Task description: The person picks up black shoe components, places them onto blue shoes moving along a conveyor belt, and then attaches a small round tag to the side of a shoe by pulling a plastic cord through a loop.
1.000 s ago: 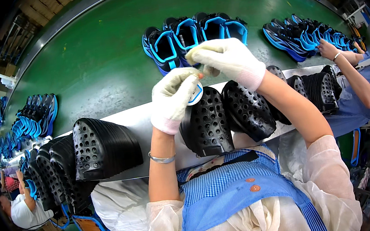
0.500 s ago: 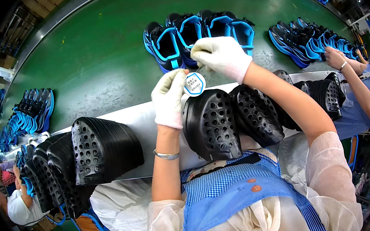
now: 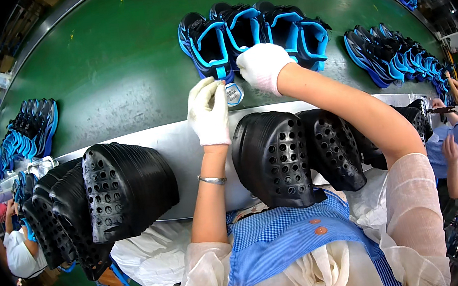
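Note:
A small white round-cornered hang tag [image 3: 234,94] with a blue border hangs just beside the fingertips of my left hand [image 3: 207,112]. That white-gloved hand is closed in a pinch at the tag's upper edge. My right hand [image 3: 266,67], gloved too, is closed on what looks like the tag's thin string, partly hidden by its fingers. Both hands are right at the heels of a row of several black-and-blue sports shoes [image 3: 220,72] standing on the green table. My right hand covers part of the second shoe's heel.
Nested stacks of black perforated plastic shoe inserts stand along the metal table edge, left [image 3: 127,187] and right [image 3: 275,160] of my left forearm. More shoes stand on the green tabletop [image 3: 115,71] at far left [image 3: 32,130] and right [image 3: 382,60]. Co-workers [image 3: 457,141] sit on both sides.
The tag has dropped slightly away from my left fingertips and turned. My right hand has come down and closer to the shoe heels. The whole view has shifted a little.

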Demonstrator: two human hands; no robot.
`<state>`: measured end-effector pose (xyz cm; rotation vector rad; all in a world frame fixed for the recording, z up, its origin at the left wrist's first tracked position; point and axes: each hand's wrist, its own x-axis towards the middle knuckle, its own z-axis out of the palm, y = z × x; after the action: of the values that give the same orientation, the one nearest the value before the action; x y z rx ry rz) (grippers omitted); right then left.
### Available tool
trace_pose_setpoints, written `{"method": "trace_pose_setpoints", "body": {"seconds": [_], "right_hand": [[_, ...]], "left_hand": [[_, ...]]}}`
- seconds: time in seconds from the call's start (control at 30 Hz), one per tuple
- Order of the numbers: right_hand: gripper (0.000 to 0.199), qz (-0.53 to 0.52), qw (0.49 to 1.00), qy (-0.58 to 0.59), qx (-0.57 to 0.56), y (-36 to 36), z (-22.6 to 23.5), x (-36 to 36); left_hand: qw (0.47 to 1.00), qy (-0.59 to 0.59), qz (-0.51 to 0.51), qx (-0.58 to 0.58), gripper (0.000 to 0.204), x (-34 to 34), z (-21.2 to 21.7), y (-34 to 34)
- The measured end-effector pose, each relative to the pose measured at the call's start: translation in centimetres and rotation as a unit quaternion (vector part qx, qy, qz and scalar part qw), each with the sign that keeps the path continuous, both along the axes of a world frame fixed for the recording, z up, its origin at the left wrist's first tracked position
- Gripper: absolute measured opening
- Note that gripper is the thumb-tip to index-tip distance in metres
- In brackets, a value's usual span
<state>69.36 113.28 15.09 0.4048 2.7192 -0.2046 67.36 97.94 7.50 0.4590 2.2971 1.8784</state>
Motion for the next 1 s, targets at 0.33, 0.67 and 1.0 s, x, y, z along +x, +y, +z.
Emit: {"method": "trace_pose_setpoints", "body": {"seconds": [0.33, 0.67, 1.0], "right_hand": [[0.02, 0.045, 0.998, 0.042, -0.023, -0.5, 0.5, -0.7], [0.018, 0.03, 0.998, 0.041, -0.024, -0.1, 0.2, -0.4], [0.017, 0.062, 0.998, 0.022, -0.001, -0.9, 0.2, -1.3]], "left_hand": [[0.998, 0.066, -0.007, -0.02, 0.013, -1.0, 0.3, -0.1], [0.999, 0.028, -0.023, -0.009, 0.013, -0.7, 0.7, -0.4], [0.986, 0.16, -0.016, -0.04, 0.012, -1.6, 0.5, -0.5]]}}
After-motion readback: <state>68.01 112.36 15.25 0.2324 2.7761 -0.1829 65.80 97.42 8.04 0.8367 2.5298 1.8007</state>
